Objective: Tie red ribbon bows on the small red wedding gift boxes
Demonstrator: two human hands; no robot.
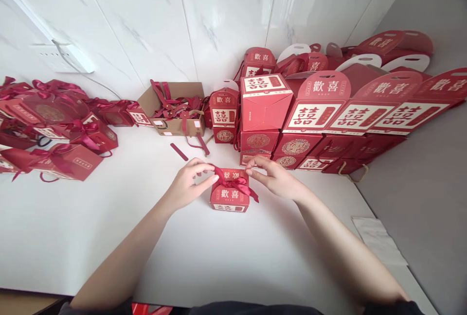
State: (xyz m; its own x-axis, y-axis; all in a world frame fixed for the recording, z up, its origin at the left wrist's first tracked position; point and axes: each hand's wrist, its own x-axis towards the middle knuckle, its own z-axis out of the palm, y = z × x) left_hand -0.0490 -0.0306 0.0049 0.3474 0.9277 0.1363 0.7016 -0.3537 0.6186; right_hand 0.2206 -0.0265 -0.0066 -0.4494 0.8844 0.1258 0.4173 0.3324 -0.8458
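Note:
A small red gift box [229,200] with white Chinese characters stands on the white table in front of me. A dark red ribbon [239,186] is tied in a bow on its top, with one tail hanging over the right side. At the box's left, my left hand [191,183] pinches a loop of this ribbon between thumb and fingers. My right hand [275,177] is at the box's upper right corner, thumb and index finger brought close together; what they grip there is too small to make out.
Behind the box stands an open cardboard carton [177,128] of ribbons, with loose strips [179,151] before it. Stacked red boxes [317,106] fill the back right. Boxes with bows [69,159] are piled at left. A white tissue [377,239] lies near the right wall.

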